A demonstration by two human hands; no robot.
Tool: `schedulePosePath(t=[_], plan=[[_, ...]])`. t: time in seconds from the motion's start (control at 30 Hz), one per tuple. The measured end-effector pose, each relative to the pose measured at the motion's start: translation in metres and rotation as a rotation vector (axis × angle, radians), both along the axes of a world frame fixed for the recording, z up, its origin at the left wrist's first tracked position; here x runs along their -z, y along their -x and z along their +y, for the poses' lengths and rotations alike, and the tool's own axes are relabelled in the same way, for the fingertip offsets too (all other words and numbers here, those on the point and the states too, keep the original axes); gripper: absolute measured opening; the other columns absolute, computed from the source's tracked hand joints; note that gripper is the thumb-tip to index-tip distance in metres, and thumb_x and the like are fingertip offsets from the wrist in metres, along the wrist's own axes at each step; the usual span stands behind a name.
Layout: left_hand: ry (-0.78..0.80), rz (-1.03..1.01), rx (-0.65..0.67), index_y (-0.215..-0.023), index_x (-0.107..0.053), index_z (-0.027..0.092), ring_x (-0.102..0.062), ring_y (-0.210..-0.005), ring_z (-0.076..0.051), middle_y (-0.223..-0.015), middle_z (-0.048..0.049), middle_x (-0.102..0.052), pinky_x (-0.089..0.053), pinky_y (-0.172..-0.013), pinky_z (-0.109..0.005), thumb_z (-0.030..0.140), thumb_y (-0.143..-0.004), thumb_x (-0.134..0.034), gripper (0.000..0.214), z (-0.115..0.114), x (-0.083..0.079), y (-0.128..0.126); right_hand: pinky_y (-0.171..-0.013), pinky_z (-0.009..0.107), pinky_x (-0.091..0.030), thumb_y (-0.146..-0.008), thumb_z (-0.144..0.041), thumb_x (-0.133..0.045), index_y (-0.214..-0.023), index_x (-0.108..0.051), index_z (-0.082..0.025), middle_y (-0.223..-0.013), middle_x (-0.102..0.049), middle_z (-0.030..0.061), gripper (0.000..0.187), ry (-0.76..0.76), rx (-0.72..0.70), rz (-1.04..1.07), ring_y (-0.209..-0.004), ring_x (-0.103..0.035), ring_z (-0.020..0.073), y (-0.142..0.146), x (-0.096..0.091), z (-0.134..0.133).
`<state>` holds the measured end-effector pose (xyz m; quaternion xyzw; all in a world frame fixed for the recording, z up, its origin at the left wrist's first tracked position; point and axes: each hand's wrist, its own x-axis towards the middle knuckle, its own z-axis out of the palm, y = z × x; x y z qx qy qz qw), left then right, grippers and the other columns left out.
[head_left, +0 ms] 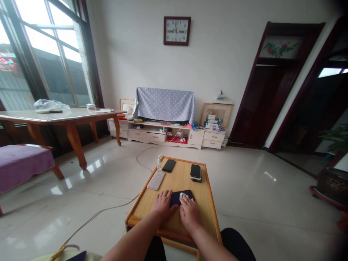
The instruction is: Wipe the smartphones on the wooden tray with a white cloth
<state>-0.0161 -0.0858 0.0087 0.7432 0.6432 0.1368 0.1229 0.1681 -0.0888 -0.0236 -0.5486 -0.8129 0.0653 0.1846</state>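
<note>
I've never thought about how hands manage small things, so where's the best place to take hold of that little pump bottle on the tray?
Grip the slim body of the small pump bottle, below its pump top, coming from the near left with the left hand. It stands upright at the far corner of the wooden tray, and the black phone crowds its right.

1. This is a living room in a private home;
2. a low cream cabinet with drawers (165, 135) stands along the wall, under a draped polka-dot cloth (164, 105);
3. a square wall clock (177, 30) hangs above it;
4. a wooden table with curved legs (73, 139) and a purple cushioned bench (21, 167) stand by the window (54, 47);
5. glossy floor tiles (258, 203) and a dark wooden door frame (274, 83) finish the room;
</note>
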Motion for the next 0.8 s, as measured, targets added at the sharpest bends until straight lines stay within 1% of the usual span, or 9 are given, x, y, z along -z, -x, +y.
schedulePosePath(t=[0.13,0.23,0.33,0.47,0.6,0.7,0.8], plan=[[-0.010,-0.013,0.002,-0.148,-0.044,0.022,-0.035,-0.144,-0.029,-0.155,-0.0085,-0.043,-0.024,-0.119,-0.041,0.057,-0.084,-0.049,0.073,-0.014,0.003,0.005,-0.120,0.044,-0.027,-0.095,-0.016,-0.035,-0.138,-0.061,-0.020,-0.149,-0.052,0.0079,0.050,-0.014,-0.009,0.011,-0.142,-0.043,0.0224,0.001,0.002,-0.003],[-0.022,-0.013,0.003,-0.148,-0.043,0.023,-0.035,-0.143,-0.028,-0.155,-0.0073,-0.045,-0.023,-0.119,-0.040,0.055,-0.084,-0.049,0.072,-0.024,0.003,0.010,-0.119,0.043,-0.028,-0.094,-0.013,-0.034,-0.135,-0.063,-0.021,-0.148,-0.054,0.0071,0.051,-0.021,-0.015,0.031,-0.140,-0.046,0.0213,0.002,0.002,-0.006],[-0.028,-0.011,-0.015,-0.149,-0.041,0.021,-0.034,-0.144,-0.028,-0.157,-0.0080,-0.042,-0.022,-0.120,-0.040,0.052,-0.085,-0.048,0.072,-0.033,0.005,0.013,-0.119,0.042,-0.029,-0.093,-0.012,-0.035,-0.134,-0.064,-0.021,-0.148,-0.054,0.0070,0.051,-0.025,-0.023,0.053,-0.139,-0.047,0.0213,0.003,0.001,-0.010],[-0.024,-0.017,-0.033,-0.148,-0.043,0.018,-0.035,-0.145,-0.028,-0.157,-0.0102,-0.042,-0.022,-0.119,-0.041,0.047,-0.084,-0.048,0.070,-0.040,0.008,0.015,-0.118,0.042,-0.031,-0.092,-0.012,-0.036,-0.134,-0.064,-0.022,-0.148,-0.054,0.0065,0.051,-0.022,-0.027,0.073,-0.138,-0.048,0.0210,0.004,0.000,-0.015],[-0.028,-0.040,-0.018,-0.147,-0.044,0.020,-0.034,-0.145,-0.025,-0.156,-0.0076,-0.044,-0.022,-0.120,-0.039,0.043,-0.084,-0.048,0.068,-0.045,0.012,0.020,-0.117,0.040,-0.032,-0.091,-0.011,-0.037,-0.132,-0.066,-0.021,-0.146,-0.056,0.0061,0.051,-0.014,-0.021,0.084,-0.136,-0.050,0.0214,0.006,0.000,-0.022],[-0.035,-0.052,-0.005,-0.149,-0.042,0.020,-0.032,-0.146,-0.023,-0.158,-0.0061,-0.042,-0.019,-0.121,-0.037,0.041,-0.084,-0.048,0.068,-0.049,0.014,0.023,-0.116,0.038,-0.034,-0.091,-0.012,-0.038,-0.127,-0.069,-0.023,-0.143,-0.060,0.0051,0.049,-0.013,-0.020,0.103,-0.133,-0.053,0.0218,0.008,-0.002,-0.030],[-0.041,-0.058,-0.001,-0.148,-0.043,0.020,-0.032,-0.146,-0.024,-0.158,-0.0056,-0.043,-0.019,-0.121,-0.037,0.037,-0.080,-0.049,0.070,-0.052,0.014,0.027,-0.111,0.035,-0.039,-0.092,-0.015,-0.040,-0.117,-0.074,-0.025,-0.135,-0.066,0.0041,0.043,-0.015,-0.025,0.132,-0.127,-0.059,0.0217,0.008,-0.005,-0.039]])
